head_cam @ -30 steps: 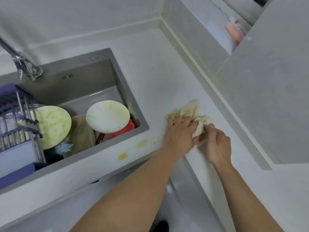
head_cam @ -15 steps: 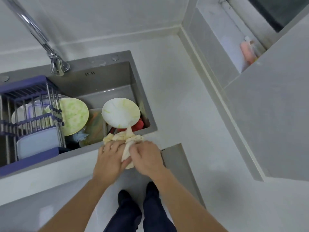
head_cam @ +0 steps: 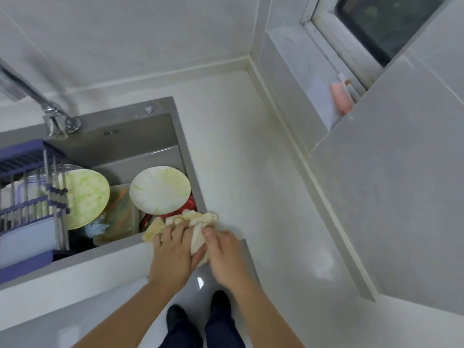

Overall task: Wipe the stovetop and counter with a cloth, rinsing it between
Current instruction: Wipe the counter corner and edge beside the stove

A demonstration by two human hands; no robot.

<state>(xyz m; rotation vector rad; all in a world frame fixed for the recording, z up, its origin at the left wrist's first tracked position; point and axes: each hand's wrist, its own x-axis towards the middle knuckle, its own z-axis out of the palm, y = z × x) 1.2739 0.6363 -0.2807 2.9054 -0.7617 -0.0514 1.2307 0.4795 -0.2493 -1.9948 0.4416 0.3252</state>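
Observation:
A crumpled cream cloth lies bunched on the front right corner of the steel sink, partly over its rim. My left hand lies on the cloth's left part with the fingers spread and bent over it. My right hand grips the cloth's right part, thumb on top. The white counter stretches away to the right of the sink toward the wall corner. No stovetop is in view.
The sink holds two stained plates, a red item, a clear container and a purple dish rack. A chrome faucet stands at its back left. A pink bottle sits on the window ledge. My feet show below the counter edge.
Both hands dragged the cloth left across the counter from the right side to the sink's front right corner. The yellow spots by the sink edge no longer show.

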